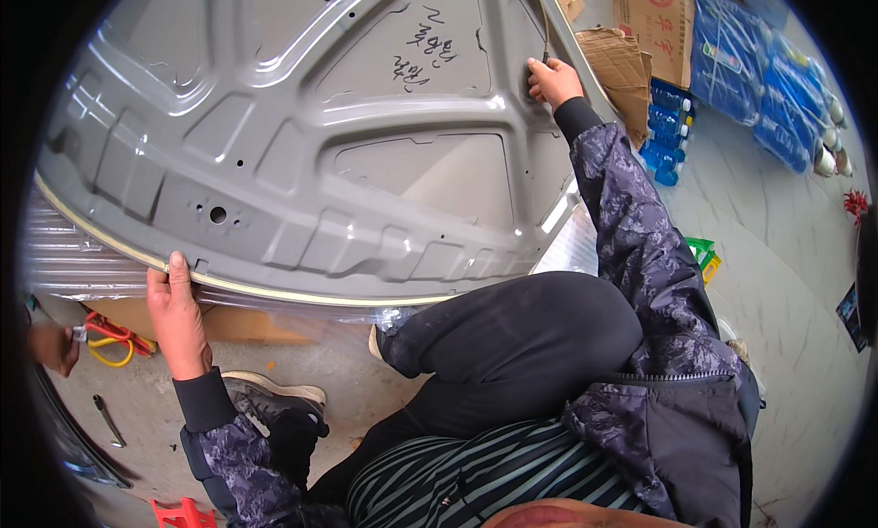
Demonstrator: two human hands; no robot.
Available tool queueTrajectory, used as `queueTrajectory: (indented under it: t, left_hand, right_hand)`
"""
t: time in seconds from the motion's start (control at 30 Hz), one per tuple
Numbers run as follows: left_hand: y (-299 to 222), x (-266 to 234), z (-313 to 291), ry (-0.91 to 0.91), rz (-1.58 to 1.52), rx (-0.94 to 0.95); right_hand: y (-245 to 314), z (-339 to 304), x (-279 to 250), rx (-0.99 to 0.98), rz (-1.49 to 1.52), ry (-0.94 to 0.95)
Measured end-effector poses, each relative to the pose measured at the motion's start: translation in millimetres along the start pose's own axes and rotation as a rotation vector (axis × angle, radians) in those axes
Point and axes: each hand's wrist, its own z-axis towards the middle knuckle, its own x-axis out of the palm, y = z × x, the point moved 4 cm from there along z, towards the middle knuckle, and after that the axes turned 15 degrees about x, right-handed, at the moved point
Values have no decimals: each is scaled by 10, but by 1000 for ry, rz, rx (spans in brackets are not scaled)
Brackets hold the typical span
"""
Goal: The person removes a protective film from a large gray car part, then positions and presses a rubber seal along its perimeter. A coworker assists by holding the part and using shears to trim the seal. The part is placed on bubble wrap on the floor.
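Observation:
A large grey car hood [274, 144] lies with its ribbed underside up in front of me, handwritten black marks on one panel. A pale strip [101, 238] follows its curved near edge. My left hand [179, 322] grips that edge at the near left, thumb on top and fingers hidden beneath. At the far right side, my right hand [554, 82] is closed in a pinch by a thin brownish cord-like strip [546, 25], which runs up from the fingers along the hood's side.
Another person's hand [53, 348] is at far left, beside red and yellow handles [117, 342]. A black-handled tool [108, 420] lies on the floor. Clear wrapped material [69, 254] lies under the hood. Cardboard boxes [654, 21] and blue bottle packs [764, 80] stand at right.

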Motion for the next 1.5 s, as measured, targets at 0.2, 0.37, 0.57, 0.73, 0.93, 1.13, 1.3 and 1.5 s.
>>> queueTrajectory:
  t: [0.2,0.37,0.57,0.73,0.93,1.13,1.3,1.5]
  left_hand:
    - [-24,22,-15,-8,-34,22]
    - [-11,13,-12,-17,-37,32]
    - [-13,13,-11,-6,-76,22]
    - [-93,-24,14,-1,203,40]
    - [-114,69,-6,-21,-34,95]
    - [-35,60,10,1,-172,25]
    - [-29,50,18,-9,-101,41]
    - [-50,69,12,-22,-85,56]
  right_hand:
    - [86,154,90,-141,-292,-323]
    - [161,-39,158,-286,-500,-532]
    - [38,101,124,-154,-222,-294]
    - [111,262,125,-176,-342,-293]
    - [144,119,174,-127,-292,-380]
    - [100,22,228,-67,-207,-419]
    - [62,61,212,-67,-139,-346]
    - [187,282,132,-53,-356,-208]
